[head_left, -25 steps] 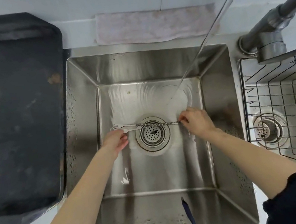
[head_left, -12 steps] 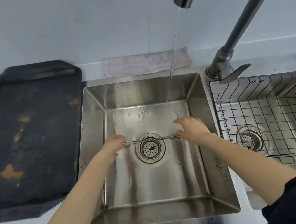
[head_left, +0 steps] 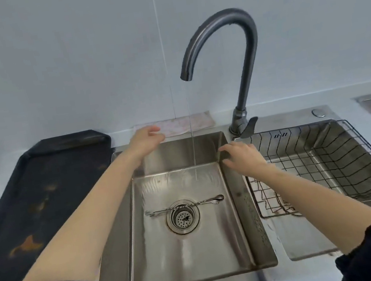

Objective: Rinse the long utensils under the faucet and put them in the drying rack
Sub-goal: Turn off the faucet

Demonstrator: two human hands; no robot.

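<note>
Long twisted-stem utensil point(head_left: 185, 205) lying flat on the floor of the left sink basin point(head_left: 190, 256), crosswise over the far edge of the round drain strainer point(head_left: 183, 216); its small spoon bowl points right, its forked end left. A thin stream of water point(head_left: 192, 139) falls from the dark gooseneck faucet point(head_left: 224, 37) and strikes the basin floor beyond the utensil, not on it. Left hand point(head_left: 146, 138) raised above the basin's far left corner, fingers loosely spread, holding nothing. Right hand point(head_left: 243, 158) raised over the basin's right wall, fingers spread and relaxed, likewise holding nothing; neither hand touches the utensil. Wire drying rack point(head_left: 328, 161) set in the right basin, just beside the right hand. A pale cloth point(head_left: 184, 123) lies behind the sink; a dark stained tray point(head_left: 43, 199) lies on the counter to the left
</note>
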